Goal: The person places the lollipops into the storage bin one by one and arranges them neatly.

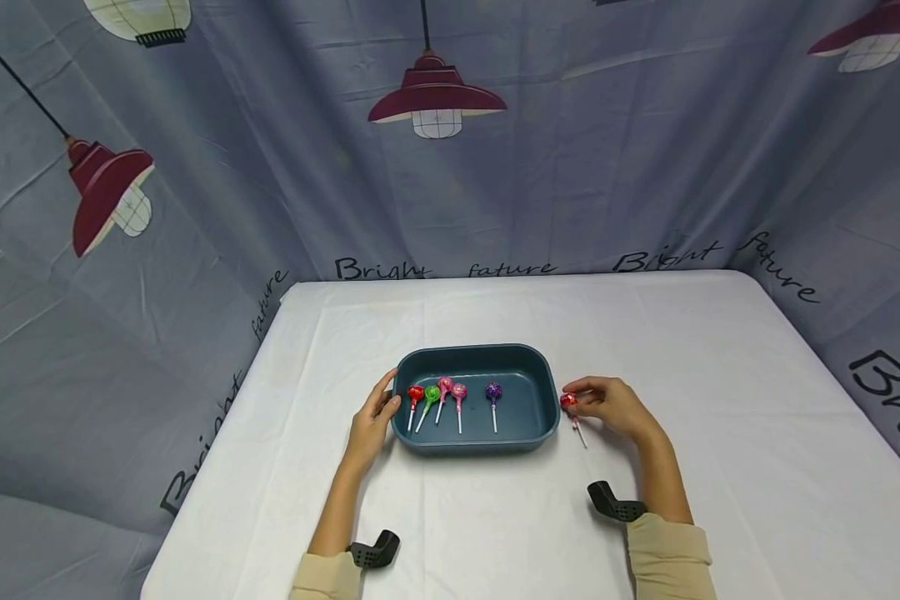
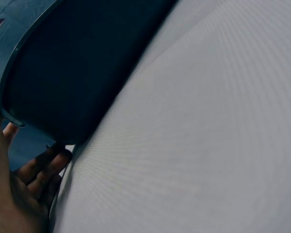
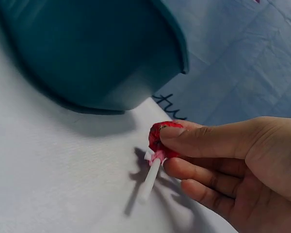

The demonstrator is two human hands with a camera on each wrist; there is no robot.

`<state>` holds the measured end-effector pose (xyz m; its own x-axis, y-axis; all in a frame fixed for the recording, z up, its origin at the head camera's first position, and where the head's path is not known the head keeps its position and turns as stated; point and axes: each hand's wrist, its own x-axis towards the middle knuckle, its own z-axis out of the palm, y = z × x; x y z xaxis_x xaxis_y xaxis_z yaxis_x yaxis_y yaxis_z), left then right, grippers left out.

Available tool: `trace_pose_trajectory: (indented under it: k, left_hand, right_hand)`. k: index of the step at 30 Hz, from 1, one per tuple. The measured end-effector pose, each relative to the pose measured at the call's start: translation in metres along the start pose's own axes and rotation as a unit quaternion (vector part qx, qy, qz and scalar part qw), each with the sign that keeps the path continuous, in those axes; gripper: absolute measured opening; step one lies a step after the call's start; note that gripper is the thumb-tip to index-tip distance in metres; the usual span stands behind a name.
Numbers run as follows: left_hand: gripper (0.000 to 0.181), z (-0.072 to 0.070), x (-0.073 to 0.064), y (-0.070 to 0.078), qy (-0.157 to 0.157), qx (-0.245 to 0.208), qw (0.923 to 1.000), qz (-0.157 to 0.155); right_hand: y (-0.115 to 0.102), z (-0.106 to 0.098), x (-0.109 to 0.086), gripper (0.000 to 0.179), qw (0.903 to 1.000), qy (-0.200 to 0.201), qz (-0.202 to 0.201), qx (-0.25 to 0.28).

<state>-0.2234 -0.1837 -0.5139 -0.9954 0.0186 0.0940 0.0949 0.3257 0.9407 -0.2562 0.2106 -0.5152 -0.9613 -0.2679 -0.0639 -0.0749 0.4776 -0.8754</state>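
Observation:
A dark teal rectangular tray (image 1: 516, 429) stands on the white cloth in the head view. My left hand (image 1: 371, 425) holds its left end, thumb at the rim and fingers along the outer wall; the left wrist view shows fingers (image 2: 43, 167) under the tray's wall. Just off the tray's right end, my right hand (image 1: 611, 404) pinches a red lollipop (image 3: 157, 138) by its wrapped head, its white stick pointing down. Inside the tray lie a red lollipop (image 1: 416, 393), a green lollipop (image 1: 432, 394), two pink lollipops (image 1: 459, 392) and a purple lollipop (image 1: 493, 391).
White cloth (image 1: 495, 533) covers the table around the tray. Behind and beside it hangs a grey-blue curtain (image 1: 570, 167) printed with lamps and lettering. Each wrist wears a black camera mount (image 1: 376, 550).

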Motion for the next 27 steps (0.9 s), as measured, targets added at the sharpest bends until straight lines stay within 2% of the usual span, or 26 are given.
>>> trace_pose_trajectory:
  k: [5,11,18,27]
  left_hand:
    - [0.045,0.0,0.0,0.0,-0.002,-0.005,1.0,0.007]
    - [0.045,0.0,-0.001,-0.001,-0.001,-0.006,1.0,0.007]
    - [0.045,0.0,-0.001,-0.001,-0.002,-0.007,1.0,0.005]
    - [0.045,0.0,-0.001,0.0,-0.004,-0.012,0.9998,0.017]
  right_hand:
    - [-0.005,-0.008,-0.005,0.034,0.9982,0.006,-0.027,0.053]
    - [-0.015,-0.015,-0.009,0.037,0.9914,0.028,-0.062,0.111]
    - [-0.033,-0.02,-0.01,0.039,0.9857,0.061,-0.068,0.142]
    - [-0.066,-0.014,0.0,0.036,0.9798,0.055,-0.107,0.16]
